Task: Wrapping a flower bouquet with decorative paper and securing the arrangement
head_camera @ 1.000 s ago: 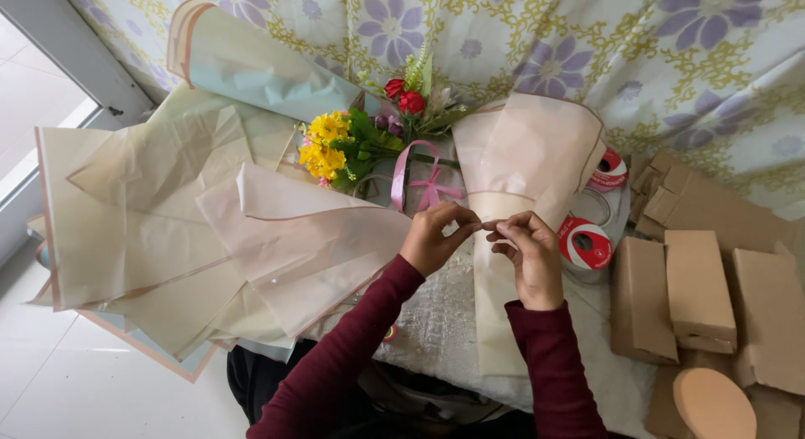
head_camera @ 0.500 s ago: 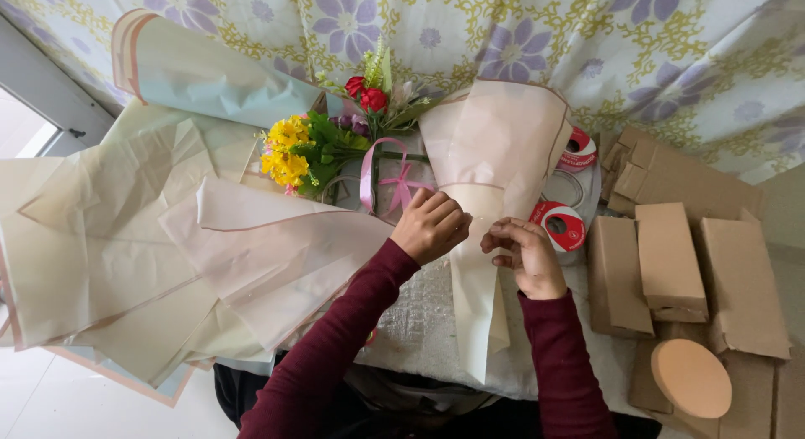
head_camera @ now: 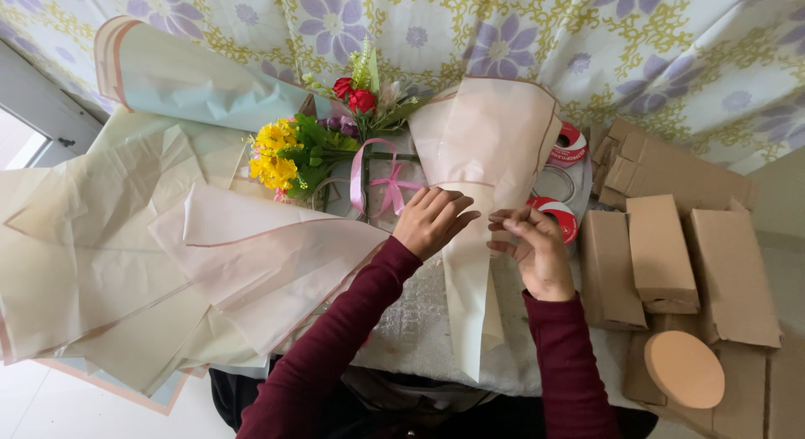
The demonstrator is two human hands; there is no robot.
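A pale pink wrapping-paper cone (head_camera: 490,137) lies on the table, wide end towards the curtain and narrow end towards me. My left hand (head_camera: 432,221) rests curled on the cone's left fold and holds it down. My right hand (head_camera: 537,250) pinches the cone's right edge between thumb and fingertips; whether a bit of tape is in the pinch is too small to tell. Both sleeves are dark red. A bunch of yellow flowers (head_camera: 277,154) and red roses (head_camera: 356,95) lies left of the cone, tied with a pink ribbon (head_camera: 377,183).
Two red tape rolls (head_camera: 560,214) (head_camera: 570,141) sit right of the cone. Several brown cardboard boxes (head_camera: 658,254) and a round tan disc (head_camera: 683,368) fill the right side. Loose wrapping sheets (head_camera: 168,263) and a paper roll (head_camera: 184,78) cover the left. A floral curtain (head_camera: 503,28) hangs behind.
My hands, which pinched together at the cone's middle, have parted: the left now lies on the left fold, the right is at the right edge. The view has shifted slightly.
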